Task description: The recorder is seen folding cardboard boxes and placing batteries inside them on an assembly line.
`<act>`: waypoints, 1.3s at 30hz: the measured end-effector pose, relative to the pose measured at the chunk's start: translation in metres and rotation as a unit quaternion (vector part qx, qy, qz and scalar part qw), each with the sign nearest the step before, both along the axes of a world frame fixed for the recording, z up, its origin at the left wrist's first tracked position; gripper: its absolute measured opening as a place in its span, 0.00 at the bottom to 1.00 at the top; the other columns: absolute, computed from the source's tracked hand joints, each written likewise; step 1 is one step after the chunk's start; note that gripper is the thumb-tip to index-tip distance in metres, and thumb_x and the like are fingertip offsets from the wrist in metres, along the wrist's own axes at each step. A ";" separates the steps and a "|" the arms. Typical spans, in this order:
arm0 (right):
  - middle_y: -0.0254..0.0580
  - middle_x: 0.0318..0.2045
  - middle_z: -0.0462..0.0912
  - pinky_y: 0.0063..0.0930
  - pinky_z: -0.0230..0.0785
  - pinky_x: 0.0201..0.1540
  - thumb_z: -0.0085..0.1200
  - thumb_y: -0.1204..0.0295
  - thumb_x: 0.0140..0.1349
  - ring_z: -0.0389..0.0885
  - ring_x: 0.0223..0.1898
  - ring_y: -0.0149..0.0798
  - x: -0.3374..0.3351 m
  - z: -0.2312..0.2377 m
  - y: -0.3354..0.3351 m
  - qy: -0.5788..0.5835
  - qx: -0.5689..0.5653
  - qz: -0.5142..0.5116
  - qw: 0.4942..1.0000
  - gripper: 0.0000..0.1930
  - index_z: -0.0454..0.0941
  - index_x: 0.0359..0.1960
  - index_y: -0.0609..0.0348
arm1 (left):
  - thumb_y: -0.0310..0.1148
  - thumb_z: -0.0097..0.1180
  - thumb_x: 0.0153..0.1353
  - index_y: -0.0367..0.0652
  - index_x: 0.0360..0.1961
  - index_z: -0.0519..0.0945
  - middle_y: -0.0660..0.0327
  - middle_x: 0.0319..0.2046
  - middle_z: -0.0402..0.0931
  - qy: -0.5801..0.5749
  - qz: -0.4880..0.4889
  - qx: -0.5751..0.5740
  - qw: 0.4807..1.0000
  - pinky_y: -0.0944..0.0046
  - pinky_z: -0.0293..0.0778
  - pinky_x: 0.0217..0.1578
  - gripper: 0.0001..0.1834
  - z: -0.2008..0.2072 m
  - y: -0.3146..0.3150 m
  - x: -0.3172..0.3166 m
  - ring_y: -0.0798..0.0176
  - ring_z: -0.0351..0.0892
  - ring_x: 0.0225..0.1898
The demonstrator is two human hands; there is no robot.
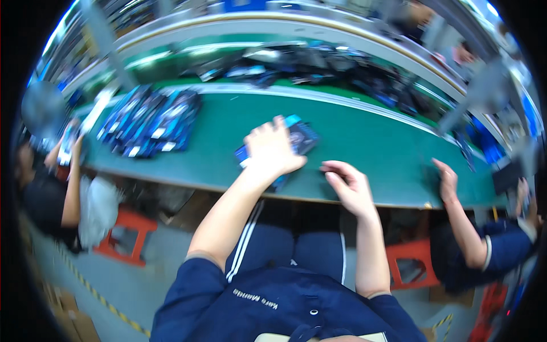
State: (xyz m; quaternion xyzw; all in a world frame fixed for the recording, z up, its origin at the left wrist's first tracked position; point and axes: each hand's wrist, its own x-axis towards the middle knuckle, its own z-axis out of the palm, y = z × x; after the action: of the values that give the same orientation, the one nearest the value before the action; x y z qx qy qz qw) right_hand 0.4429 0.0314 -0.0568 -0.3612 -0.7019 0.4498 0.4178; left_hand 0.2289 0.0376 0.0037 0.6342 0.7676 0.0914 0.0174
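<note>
Head view: the left hand (269, 149) lies over flat, dark blue packaging with light-blue edging (306, 138) on the green, smooth tabletop (376, 137); whether it grips cannot be told. The right hand (352, 187) is empty, just beside, thumb and fingers apart. Even palm pressure and squared edges appear advisable.

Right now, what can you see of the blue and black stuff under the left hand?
The blue and black stuff looks like flat packaging, with a bright teal patch at its far edge. It lies on the green table top. The spread left hand covers its middle and seems to touch it; bits poke out on both sides. It's too blurry to tell whether it's one pack or several.
</note>
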 end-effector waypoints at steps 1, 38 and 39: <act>0.41 0.43 0.85 0.27 0.72 0.53 0.56 0.74 0.65 0.81 0.46 0.30 0.006 -0.002 -0.002 0.018 0.013 -0.003 1.000 0.13 0.79 0.50 0.64 | 0.52 0.65 0.40 0.35 0.71 0.55 0.41 0.54 0.70 -0.016 -0.017 -0.010 1.000 0.45 0.69 0.57 0.58 0.007 0.003 0.000 0.40 0.73 0.56; 0.50 0.57 0.69 0.41 0.69 0.60 0.56 0.76 0.65 0.72 0.59 0.46 0.042 0.009 0.042 0.345 -0.212 -0.092 0.910 0.23 0.65 0.61 0.59 | 0.54 0.46 0.67 0.41 0.64 0.70 0.44 0.67 0.61 0.000 -0.204 0.128 0.971 0.41 0.49 0.70 0.32 -0.052 0.103 -0.042 0.41 0.54 0.71; 0.48 0.57 0.69 0.38 0.71 0.57 0.57 0.76 0.64 0.73 0.57 0.44 0.044 0.009 0.050 0.287 -0.162 -0.135 0.934 0.23 0.65 0.60 0.59 | 0.53 0.46 0.67 0.41 0.64 0.70 0.43 0.66 0.61 0.011 -0.200 0.134 0.971 0.41 0.48 0.70 0.32 -0.052 0.104 -0.041 0.40 0.54 0.71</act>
State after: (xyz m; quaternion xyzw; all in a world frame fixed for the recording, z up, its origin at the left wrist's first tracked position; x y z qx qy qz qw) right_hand 0.4872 0.0813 -0.0479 -0.3707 -0.4139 0.5817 0.5941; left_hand 0.1874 0.1417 -0.0481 0.7723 0.6061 0.1812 -0.0583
